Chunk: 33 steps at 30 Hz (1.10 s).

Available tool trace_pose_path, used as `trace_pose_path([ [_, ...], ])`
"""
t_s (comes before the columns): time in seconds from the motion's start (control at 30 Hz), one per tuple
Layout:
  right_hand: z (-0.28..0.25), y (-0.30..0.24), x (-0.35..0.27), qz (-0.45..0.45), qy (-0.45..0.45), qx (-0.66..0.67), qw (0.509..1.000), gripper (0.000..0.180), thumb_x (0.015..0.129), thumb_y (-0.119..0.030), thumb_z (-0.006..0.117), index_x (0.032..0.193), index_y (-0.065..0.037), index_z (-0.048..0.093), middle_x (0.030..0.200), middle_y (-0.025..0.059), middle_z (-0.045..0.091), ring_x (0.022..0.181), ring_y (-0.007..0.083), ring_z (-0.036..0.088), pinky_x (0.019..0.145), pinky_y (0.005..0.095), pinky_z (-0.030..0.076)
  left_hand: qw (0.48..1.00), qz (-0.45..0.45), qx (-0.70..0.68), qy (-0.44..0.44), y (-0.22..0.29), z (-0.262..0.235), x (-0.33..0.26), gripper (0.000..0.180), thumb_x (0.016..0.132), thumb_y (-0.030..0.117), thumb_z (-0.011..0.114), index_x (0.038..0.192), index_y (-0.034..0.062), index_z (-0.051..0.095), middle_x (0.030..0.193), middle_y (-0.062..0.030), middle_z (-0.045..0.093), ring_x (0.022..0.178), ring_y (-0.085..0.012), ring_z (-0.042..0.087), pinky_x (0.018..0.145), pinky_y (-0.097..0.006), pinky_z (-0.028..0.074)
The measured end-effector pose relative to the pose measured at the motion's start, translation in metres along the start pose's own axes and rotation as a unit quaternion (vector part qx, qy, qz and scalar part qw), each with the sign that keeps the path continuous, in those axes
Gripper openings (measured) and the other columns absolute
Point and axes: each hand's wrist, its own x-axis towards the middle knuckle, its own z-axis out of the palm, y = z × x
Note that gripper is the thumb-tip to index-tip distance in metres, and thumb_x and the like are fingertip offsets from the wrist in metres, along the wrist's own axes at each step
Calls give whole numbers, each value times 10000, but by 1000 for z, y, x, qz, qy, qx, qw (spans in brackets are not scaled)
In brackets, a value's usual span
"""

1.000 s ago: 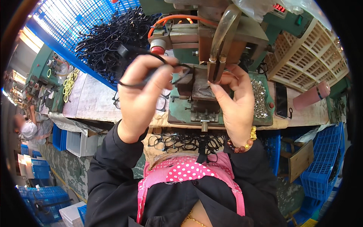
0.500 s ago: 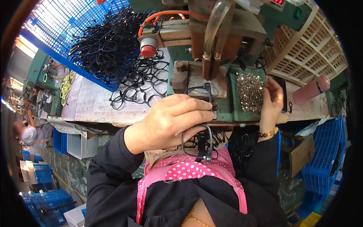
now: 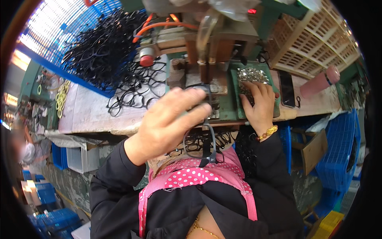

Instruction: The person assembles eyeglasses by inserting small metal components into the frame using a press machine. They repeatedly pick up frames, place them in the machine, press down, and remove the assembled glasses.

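Observation:
My left hand, blurred by motion, grips a dark eyeglass frame. One lens ring hangs toward my lap, and the other end reaches up to the press's metal block. Over to the right, my right hand rests on a heap of small shiny metal parts in a green tray. Its fingers are bent over the heap with the thumb apart; the fingertips are partly hidden. The press head stands just beyond the frame's far end.
A blue basket heaped with black eyeglass frames stands at the left, with loose frames beside it. A red button sits on the press. At the right are a phone, a pink bottle and a beige crate.
My right hand has moved left from beside the tray onto the metal parts. My left hand keeps the eyeglass frame, its fingers lifting somewhat. The whole view has shifted slightly.

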Motion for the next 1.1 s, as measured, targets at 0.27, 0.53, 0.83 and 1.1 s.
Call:
trace_pose_path([
  [0.27, 16, 19, -4, -9, 39, -4, 999, 113, 828, -72, 730, 914, -78, 658, 1055, 67, 679, 1154, 334, 591, 998, 475, 405, 949, -308, 70, 9, -58, -4, -110, 152, 876, 8, 672, 1025, 34, 686, 1009, -121, 672, 929, -307, 654, 823, -389, 525],
  [0.53, 4, 3, -7, 82, 42, 36, 995, 63, 933, -41, 666, 995, -30, 676, 978, 111, 684, 961, 308, 644, 870, 380, 467, 888, -203, 299, -285, -68, 27, -126, 171, 801, 130, 658, 967, 98, 676, 1024, -80, 605, 1028, -271, 604, 916, -394, 479],
  [0.83, 7, -3, -12, 91, 93, 138, 982, 120, 918, 67, 615, 1016, 11, 657, 986, 145, 651, 904, 319, 647, 815, 368, 509, 926, -323, 171, -97, -68, 12, -118, 199, 911, 8, 617, 1091, 58, 546, 908, -129, 697, 754, -311, 712, 624, -407, 563],
  [1.1, 3, -10, -12, 213, 79, 367, 902, 132, 934, 48, 651, 1051, 18, 705, 1009, 56, 674, 953, 139, 640, 868, 261, 499, 789, -501, -317, 160, -37, -17, -78, 220, 1128, 218, 415, 1238, 68, 533, 735, 39, 484, 598, -35, 416, 563, -197, 350],
])
